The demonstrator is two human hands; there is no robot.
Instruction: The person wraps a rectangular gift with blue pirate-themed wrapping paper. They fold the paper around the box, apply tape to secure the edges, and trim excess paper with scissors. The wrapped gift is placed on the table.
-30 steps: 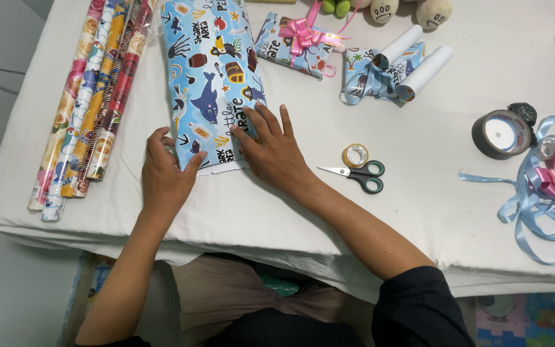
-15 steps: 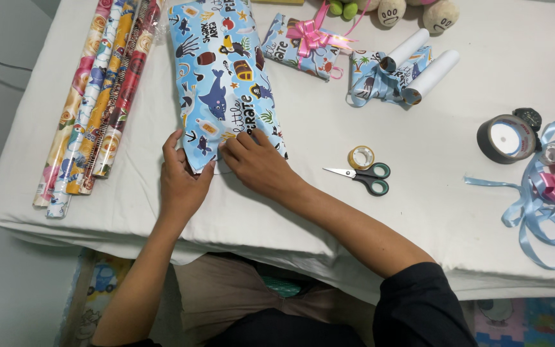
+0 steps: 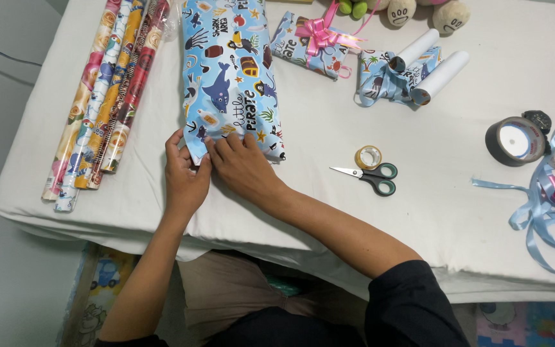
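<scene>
A long parcel in blue cartoon-sea wrapping paper [image 3: 229, 77] lies lengthwise on the white table [image 3: 354, 212]. My left hand [image 3: 184, 173] pinches the paper at the parcel's near left corner. My right hand [image 3: 242, 168] presses flat on the near end beside it, fingers on the folded paper edge. Both hands touch each other at that corner.
Several rolls of patterned wrapping paper [image 3: 104, 96] lie at the left. Scissors [image 3: 370, 175] and a small tape roll [image 3: 368, 156] sit right of my hands. A wrapped gift with pink bow [image 3: 313, 42], paper rolls [image 3: 419, 71], a wide grey tape roll [image 3: 514, 140] and blue ribbon [image 3: 547, 212] lie further right.
My right hand slid left along the parcel's near end to meet my left hand, and the white strip of paper below the edge has been folded under.
</scene>
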